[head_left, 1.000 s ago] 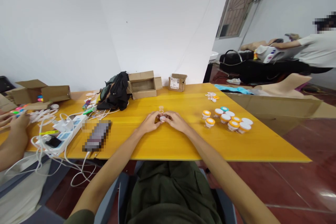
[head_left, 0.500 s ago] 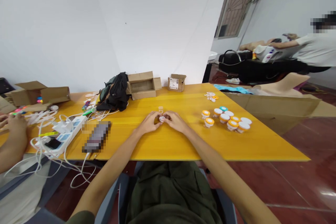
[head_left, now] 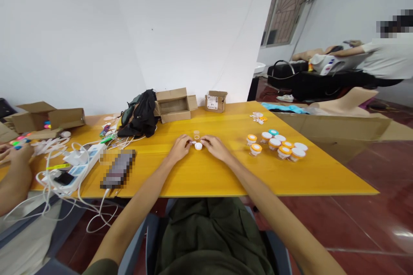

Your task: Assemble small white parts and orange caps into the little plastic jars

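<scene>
A round white lid lies on the table between my two hands, its rimmed inner side apparently facing up. My left hand, at the lid's left, pinches a small pale piece whose kind I cannot make out. On the other side my right hand has its thumb and fingers brought together close to the lid; whatever they hold, if anything, is too small to tell. Just behind the lid stands a small clear plastic cup.
Several small clear cups with orange, white and teal lids stand to the right, with loose small parts behind them. A phone, a power strip and cables lie left. Cardboard boxes and a black bag line the wall.
The white lid, held between both hands before, now rests on the table. My hands have moved apart to either side of it, the left one with a small pale piece.
</scene>
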The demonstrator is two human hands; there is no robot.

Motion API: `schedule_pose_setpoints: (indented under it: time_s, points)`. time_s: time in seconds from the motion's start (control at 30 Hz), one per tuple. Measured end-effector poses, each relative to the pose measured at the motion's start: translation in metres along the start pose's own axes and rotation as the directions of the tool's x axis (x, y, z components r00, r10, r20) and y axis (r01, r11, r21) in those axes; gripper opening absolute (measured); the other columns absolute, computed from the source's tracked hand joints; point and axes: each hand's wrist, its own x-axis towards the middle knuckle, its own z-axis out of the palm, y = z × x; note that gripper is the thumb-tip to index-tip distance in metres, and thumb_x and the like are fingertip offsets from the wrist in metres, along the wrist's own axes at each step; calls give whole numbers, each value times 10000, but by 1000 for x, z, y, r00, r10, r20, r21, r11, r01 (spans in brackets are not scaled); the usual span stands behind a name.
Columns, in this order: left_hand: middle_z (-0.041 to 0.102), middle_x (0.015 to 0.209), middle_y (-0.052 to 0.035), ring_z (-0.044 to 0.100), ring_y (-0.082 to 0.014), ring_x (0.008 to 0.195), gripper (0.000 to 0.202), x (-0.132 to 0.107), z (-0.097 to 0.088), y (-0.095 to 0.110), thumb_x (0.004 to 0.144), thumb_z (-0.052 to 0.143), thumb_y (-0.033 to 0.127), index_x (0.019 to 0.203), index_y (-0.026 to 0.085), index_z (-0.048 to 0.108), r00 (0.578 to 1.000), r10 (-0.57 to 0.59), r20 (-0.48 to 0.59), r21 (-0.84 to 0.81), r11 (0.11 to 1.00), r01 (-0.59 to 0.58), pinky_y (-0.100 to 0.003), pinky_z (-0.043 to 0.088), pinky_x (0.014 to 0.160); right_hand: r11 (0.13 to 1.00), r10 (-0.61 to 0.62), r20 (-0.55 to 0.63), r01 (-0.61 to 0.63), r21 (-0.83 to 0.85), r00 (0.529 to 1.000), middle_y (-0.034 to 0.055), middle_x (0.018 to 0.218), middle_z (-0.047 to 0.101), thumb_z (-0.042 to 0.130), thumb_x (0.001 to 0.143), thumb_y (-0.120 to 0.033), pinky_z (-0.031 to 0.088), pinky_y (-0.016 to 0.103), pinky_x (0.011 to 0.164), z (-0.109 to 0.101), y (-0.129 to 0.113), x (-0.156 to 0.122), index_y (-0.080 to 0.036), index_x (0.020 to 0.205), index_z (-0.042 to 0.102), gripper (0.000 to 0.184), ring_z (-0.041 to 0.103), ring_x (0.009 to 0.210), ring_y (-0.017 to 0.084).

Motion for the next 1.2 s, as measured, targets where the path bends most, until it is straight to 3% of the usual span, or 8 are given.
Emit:
schedule_pose_setpoints:
  time_s: [0.17,0.37,0.63,0.83,1.0,1.2]
  points:
    - [693,826,-26,621,-170,781,193,1,-2,7,828,574,62,855,202,703,997,-49,-62,-70,997,45,-298,502,774,997,12,-2,-12,77,1000,47,899,750,575,869,-223,507,317,780,-1,-2,0,-213,881,719,144,674,828,197]
    - [726,842,-11,624,-153,760,150,1,2,19,831,623,137,895,221,729,991,-27,-128,-168,986,5,-271,502,743,969,-7,-34,15,246,999,37,909,761,610,858,-348,497,293,722,-1,-10,0,-217,896,730,182,672,830,195]
    - [741,923,-27,654,-178,859,157,0,6,20,847,629,217,972,231,724,998,25,-63,-209,977,-38,-311,522,812,951,6,-86,21,307,996,20,822,746,572,869,-378,488,281,693,-1,-10,0,-204,840,708,223,657,756,179]
    - [673,1147,-81,606,-252,1112,360,-1,8,16,728,768,265,1072,221,670,995,95,-14,-204,974,-96,-413,475,1006,993,-41,-119,54,104,992,28,823,741,517,917,-325,486,288,714,-5,-10,-1,-222,831,704,230,656,759,186]
    - [697,1014,-56,641,-224,980,337,-2,11,17,739,726,195,1065,199,642,998,0,66,-220,975,15,-374,510,927,987,-109,-63,100,-123,992,51,906,739,506,931,-264,487,308,782,-6,-11,-6,-244,868,711,215,657,861,206]
    - [712,996,-41,659,-194,913,356,-2,10,20,737,698,163,1084,190,619,996,-20,82,-303,952,44,-319,525,856,962,-165,-32,154,-225,986,57,897,703,485,953,-263,480,326,800,-5,-8,-8,-261,918,719,237,626,886,214]
